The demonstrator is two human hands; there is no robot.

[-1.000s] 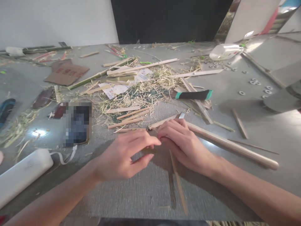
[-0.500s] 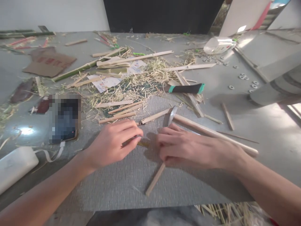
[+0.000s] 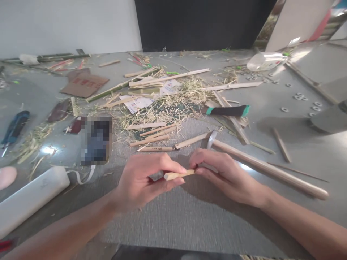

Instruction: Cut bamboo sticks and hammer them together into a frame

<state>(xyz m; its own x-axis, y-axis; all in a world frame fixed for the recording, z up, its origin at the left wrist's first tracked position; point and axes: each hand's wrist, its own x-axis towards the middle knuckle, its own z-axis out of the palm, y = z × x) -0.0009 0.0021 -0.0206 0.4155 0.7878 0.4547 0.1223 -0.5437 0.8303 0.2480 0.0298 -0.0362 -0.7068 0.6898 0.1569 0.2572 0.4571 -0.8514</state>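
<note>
A short, pale strip of wood or bamboo [image 3: 170, 176] lies between my two hands, held above the grey table near its front. My left hand [image 3: 148, 175] pinches it between thumb and fingers, its cut end poking out toward the left. At the other end, my right hand [image 3: 225, 173] grips it with thumb and fingertips. Just beyond the right hand rests a hammer [image 3: 271, 168] with a metal head and wooden handle. Behind my left hand lie a slim wooden-handled tool [image 3: 157, 148] and several thin wooden strips [image 3: 153, 139].
Wood shavings [image 3: 192, 86] cover the middle, with a black-and-green-handled tool [image 3: 227, 110] beside them. On the left are a phone [image 3: 99, 141], a white power bank [image 3: 35, 195] and a screwdriver [image 3: 16, 126]. Metal rings [image 3: 299, 96] and a clear bottle [image 3: 265, 61] lie right.
Both hands have come together on the pale strip. The strip that stuck out below my right hand no longer lies there. The view has shifted left.
</note>
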